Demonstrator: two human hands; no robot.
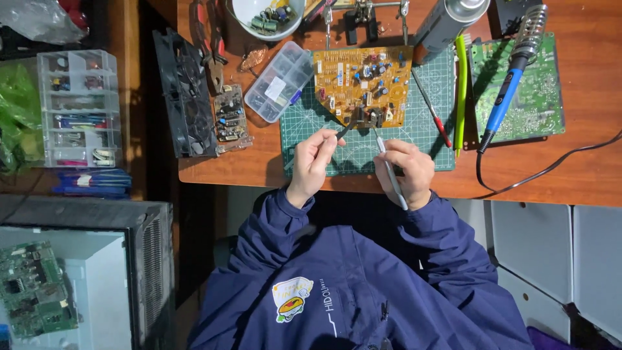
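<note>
Gripping dark tweezers in the left hand and a silver probe in the right hand, both clamped, the person needed steady tips at the orange circuit board's near edge.

four circuit boards, two clear compartment boxes, one blue-handled soldering iron, one white bowl

Electronics repair workbench, hobby or small workshop. Green cutting mat lying on wooden desk, orange circuit board sitting on it. Blue-handled soldering iron resting over green circuit board. Clear compartment boxes holding small parts, white bowl holding loose components. Fan and pliers lying at desk's edge. Open device casing standing beside desk, exposing another board.
</note>
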